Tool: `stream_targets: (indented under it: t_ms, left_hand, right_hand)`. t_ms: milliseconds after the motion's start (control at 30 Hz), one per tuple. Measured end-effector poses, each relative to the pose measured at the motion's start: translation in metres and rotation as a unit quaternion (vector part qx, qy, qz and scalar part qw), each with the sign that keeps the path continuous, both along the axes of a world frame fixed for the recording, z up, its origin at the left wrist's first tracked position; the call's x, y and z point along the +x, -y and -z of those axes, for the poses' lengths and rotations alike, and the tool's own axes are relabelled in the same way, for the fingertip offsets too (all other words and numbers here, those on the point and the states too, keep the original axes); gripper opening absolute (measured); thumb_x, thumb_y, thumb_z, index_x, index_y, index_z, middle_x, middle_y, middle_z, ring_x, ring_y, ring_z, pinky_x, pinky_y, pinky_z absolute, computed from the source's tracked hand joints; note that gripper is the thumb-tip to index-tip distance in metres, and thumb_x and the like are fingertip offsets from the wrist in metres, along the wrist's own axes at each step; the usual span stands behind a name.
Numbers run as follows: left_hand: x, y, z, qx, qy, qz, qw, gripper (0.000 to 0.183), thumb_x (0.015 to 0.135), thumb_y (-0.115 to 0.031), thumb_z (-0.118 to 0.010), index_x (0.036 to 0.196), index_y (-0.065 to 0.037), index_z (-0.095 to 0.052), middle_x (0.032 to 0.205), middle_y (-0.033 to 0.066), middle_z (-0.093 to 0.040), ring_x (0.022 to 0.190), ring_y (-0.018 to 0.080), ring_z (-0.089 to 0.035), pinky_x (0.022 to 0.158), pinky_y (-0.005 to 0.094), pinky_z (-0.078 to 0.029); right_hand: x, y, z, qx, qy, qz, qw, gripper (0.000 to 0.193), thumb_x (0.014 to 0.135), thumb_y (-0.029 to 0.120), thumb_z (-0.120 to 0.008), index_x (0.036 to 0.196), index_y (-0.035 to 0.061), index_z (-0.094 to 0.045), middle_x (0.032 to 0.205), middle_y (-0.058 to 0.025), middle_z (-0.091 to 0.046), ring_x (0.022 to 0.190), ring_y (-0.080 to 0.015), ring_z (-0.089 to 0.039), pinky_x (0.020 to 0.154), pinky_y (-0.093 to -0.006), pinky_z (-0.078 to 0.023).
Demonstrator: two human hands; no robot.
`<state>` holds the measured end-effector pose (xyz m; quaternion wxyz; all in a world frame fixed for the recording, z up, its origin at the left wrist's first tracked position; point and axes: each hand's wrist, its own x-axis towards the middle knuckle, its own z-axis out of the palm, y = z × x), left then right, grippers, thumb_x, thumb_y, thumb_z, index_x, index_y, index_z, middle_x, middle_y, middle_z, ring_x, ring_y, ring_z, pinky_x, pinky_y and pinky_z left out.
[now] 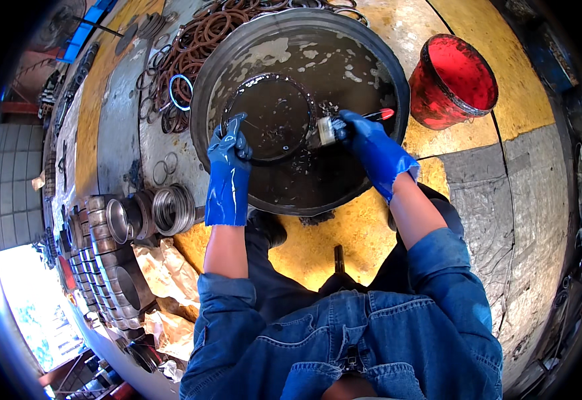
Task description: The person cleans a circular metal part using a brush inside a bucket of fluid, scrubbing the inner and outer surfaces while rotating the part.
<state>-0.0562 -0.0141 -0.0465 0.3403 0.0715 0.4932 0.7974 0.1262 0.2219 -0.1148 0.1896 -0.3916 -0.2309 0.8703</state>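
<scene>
In front of me stands a wide round basin point(397, 80) of dark, murky liquid with pale foam patches. My left hand point(229, 143), in a blue rubber glove, is closed on the left side of a thin dark metal ring point(271, 77) held over the liquid. Opposite it, my gloved right hand point(359, 133) grips a paintbrush point(327, 131) with pale bristles and a red-tipped handle. The bristles are at the ring's right side, with small splashes beside them. The ring's lower edge is dark against the liquid.
A red bucket point(437, 100) stands right of the basin. Piled rusty rings point(191, 47) lie at the far left, one blue ring point(181, 92) among them. Nearer left are stacked bright rings point(173, 210), metal cylinders point(121, 287) and brown paper point(167, 273).
</scene>
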Motion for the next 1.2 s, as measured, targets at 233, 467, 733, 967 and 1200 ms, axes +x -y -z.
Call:
stream_targets:
  t_ms: [233,467,733,967,1200]
  left_hand:
    - [0.007,-0.015,0.004,-0.107,0.105,-0.076,0.986,0.027,0.099,-0.033,-0.066,0.12,-0.017,-0.069,0.061,-0.0074,-0.039,0.05,0.0075,-0.034,0.051,0.0282,-0.029]
    - [0.017,-0.013,-0.001,-0.062,0.085,-0.078,0.991,0.035,0.104,-0.027,-0.059,0.134,-0.009,-0.061,0.066,-0.0055,-0.048,0.051,0.008,-0.04,0.049,0.0261,-0.033]
    - [0.012,-0.004,-0.01,0.033,0.068,0.006,0.997,0.04,0.105,-0.028,-0.057,0.138,-0.006,-0.057,0.063,-0.0068,-0.046,0.048,0.0077,-0.038,0.048,0.0256,-0.031]
    - [0.02,-0.006,-0.007,0.034,0.165,0.127,0.977,0.038,0.106,-0.025,-0.054,0.137,-0.003,-0.056,0.058,-0.0082,-0.036,0.046,0.0053,-0.031,0.048,0.025,-0.028]
    - [0.031,-0.004,-0.024,-0.023,0.175,0.152,0.972,0.038,0.108,-0.023,-0.048,0.139,-0.002,-0.055,0.054,-0.0095,-0.034,0.043,0.0043,-0.03,0.046,0.023,-0.028]
  right_hand:
    - [0.005,0.018,-0.041,0.429,0.295,-0.224,0.824,0.041,0.089,0.04,-0.067,0.096,-0.0003,-0.073,0.085,-0.0158,-0.074,0.08,-0.0242,-0.071,0.073,-0.0389,-0.053]
    - [-0.007,0.036,-0.04,0.386,-0.059,-0.227,0.892,0.028,0.097,0.022,-0.069,0.112,-0.0011,-0.073,0.101,-0.0064,-0.075,0.087,-0.012,-0.068,0.08,-0.0291,-0.056]
    - [-0.002,0.06,-0.047,0.394,0.037,-0.251,0.883,0.026,0.093,0.019,-0.072,0.113,0.0026,-0.075,0.096,-0.0044,-0.075,0.085,-0.0095,-0.067,0.081,-0.027,-0.056]
    - [-0.016,0.002,-0.047,0.734,0.008,-0.15,0.663,0.031,0.091,0.006,-0.07,0.122,0.0058,-0.071,0.112,-0.0118,-0.075,0.103,-0.0221,-0.072,0.091,-0.0316,-0.055]
    - [-0.016,0.0,-0.075,0.719,-0.144,-0.178,0.656,0.035,0.086,0.003,-0.07,0.12,0.0104,-0.072,0.111,-0.0126,-0.075,0.084,-0.0253,-0.073,0.076,-0.0322,-0.058]
